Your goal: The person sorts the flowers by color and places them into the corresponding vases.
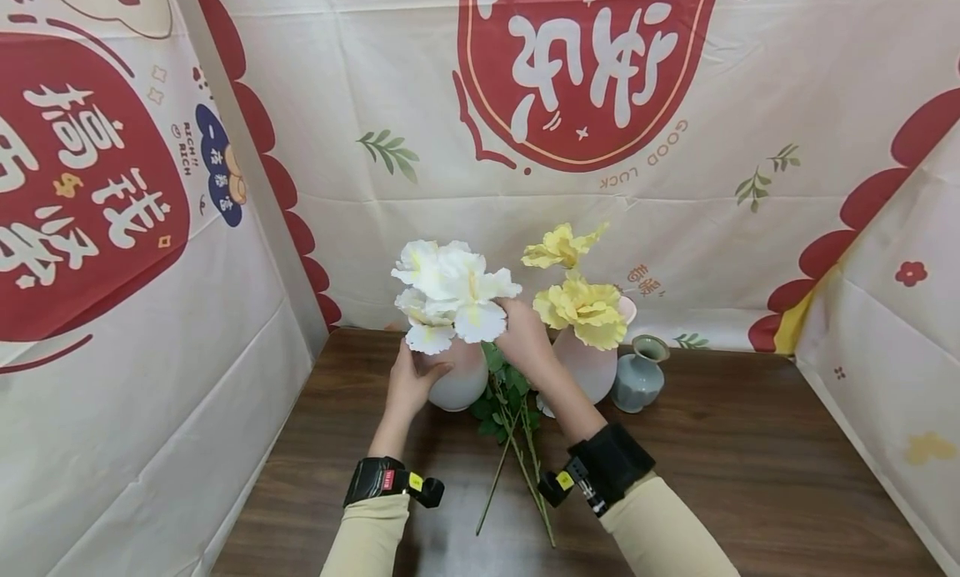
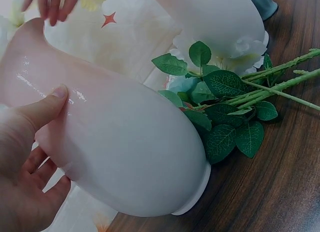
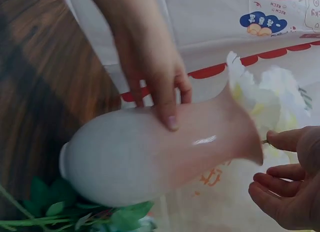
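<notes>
In the head view, white flowers [image 1: 457, 293] with yellow centres stand in a pink-to-white vase [image 2: 135, 137] with a wavy rim. My left hand [image 1: 412, 381] grips this vase round its neck, thumb on the near side and fingers on the other, plain in the left wrist view. My right hand [image 3: 300, 177] is at the vase's mouth; its fingertips pinch a thin stem by the rim, beside the white blooms. Its other fingers hang loosely curled. The stem inside the vase is hidden.
Right of it stands a second pale vase [image 1: 592, 364] with yellow flowers [image 1: 581, 306] above it. A small blue-grey vase [image 1: 639, 377] is farther right. Leafy green stems [image 1: 517, 427] lie crossed on the wooden table [image 1: 750, 460] between my arms. Printed cloth [image 1: 337, 143] hangs behind.
</notes>
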The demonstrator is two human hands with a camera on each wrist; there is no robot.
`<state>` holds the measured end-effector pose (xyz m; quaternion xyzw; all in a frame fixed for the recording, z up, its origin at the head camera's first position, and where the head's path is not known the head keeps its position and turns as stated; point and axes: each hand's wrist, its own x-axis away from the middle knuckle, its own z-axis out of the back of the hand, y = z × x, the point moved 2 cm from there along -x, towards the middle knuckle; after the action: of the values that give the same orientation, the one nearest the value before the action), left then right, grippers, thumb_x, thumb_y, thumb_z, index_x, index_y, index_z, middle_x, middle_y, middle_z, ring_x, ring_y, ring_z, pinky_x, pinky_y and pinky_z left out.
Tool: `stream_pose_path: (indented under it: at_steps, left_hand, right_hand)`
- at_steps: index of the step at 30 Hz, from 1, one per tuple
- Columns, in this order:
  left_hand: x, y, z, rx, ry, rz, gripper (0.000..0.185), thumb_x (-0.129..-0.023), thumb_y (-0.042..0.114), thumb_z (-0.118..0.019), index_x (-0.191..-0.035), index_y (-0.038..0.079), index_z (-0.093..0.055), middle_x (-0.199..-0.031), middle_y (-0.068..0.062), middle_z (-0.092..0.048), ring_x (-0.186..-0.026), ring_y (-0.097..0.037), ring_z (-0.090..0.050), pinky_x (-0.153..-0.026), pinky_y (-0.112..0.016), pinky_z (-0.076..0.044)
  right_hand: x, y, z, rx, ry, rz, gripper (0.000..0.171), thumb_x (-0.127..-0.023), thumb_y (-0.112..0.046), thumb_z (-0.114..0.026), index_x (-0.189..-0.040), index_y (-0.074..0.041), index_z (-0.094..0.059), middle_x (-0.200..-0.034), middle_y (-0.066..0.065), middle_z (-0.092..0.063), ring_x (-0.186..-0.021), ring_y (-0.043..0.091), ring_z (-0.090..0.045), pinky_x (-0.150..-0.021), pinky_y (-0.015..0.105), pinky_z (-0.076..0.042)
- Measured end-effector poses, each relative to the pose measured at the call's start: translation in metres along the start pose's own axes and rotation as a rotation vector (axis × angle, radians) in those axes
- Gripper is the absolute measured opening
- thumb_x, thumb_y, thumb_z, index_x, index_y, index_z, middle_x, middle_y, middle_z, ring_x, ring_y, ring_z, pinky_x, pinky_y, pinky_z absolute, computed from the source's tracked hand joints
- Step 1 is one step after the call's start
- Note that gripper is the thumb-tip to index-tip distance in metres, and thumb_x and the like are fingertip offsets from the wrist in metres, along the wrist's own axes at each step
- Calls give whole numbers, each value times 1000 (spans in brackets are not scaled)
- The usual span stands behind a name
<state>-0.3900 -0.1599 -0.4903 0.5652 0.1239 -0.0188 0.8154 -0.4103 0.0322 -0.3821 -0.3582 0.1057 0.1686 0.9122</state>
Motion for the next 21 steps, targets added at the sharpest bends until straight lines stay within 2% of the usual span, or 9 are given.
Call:
stream_pose_path:
  at_steps: [1, 5, 6, 8, 10, 14, 21]
  left_hand:
    - [0, -1, 0, -3, 1, 5, 78, -78, 26, -78, -140, 13, -32, -142, -11, -43, -133, -28, -40, -108, -46, -36]
    - [-1, -2, -1, -5, -3, 8, 78, -78, 25, -78, -140, 11, -32, -142, -12, -44, -131, -29, -42, -105, -46, -39]
    - [-1, -2, -1, -3, -3, 10, 78, -78, 25, -78, -140, 11, -32, -142, -12, -44, -131, -29, -42, -105, -46, -39]
    - [-1, -2, -1, -3, -4, 8, 78, -78, 25, -78, -140, 10, -32, -142, -12, -43, -131, -30, -42, -105, -46, -39]
    - [0, -2, -1, -4, -3, 13, 78, -78, 25, -78, -140, 10, -32, -142, -12, -43, -131, -30, -42, -106, -46, -38]
    - [0, -2, -1, -9, -2, 11, 78, -79, 25, -77, -140, 10, -31, -142, -13, -43, -131, -31, -43, -105, -47, -39]
    - [0, -1, -1, -11, 3, -15, 79, -79, 25, -77, -140, 9, -31, -143, -14, -42, -133, -31, -40, -106, -47, -38]
  right_hand:
    - [3, 4, -1, 11, -12, -6, 20, -88, -5, -57, -106, -5, -66, -96, 10, -68, -84, 23, -62, -71, 35, -50]
    - [15, 17, -4, -20, -18, -52, 27, -83, 4, -54, -107, -3, -64, -99, 11, -66, -87, 23, -61, -69, 34, -48]
    - [18, 19, -4, -38, -18, -68, 25, -83, 3, -54, -106, -3, -63, -100, 12, -66, -90, 24, -61, -71, 35, -49]
    - [22, 25, -5, -72, -17, -100, 31, -86, 0, -55, -116, -3, -61, -111, 13, -65, -102, 26, -62, -79, 38, -53]
    - [25, 30, -7, -89, -10, -116, 25, -88, -4, -57, -112, -5, -62, -108, 12, -67, -99, 26, -64, -80, 38, -54]
    - [32, 40, -11, -91, -17, -129, 22, -90, -13, -61, -111, -5, -63, -107, 12, -68, -98, 27, -65, -81, 39, -55]
    - [48, 65, -23, -118, -54, -190, 26, -92, -17, -61, -115, -6, -63, -107, 9, -68, -97, 27, -65, -77, 37, -55]
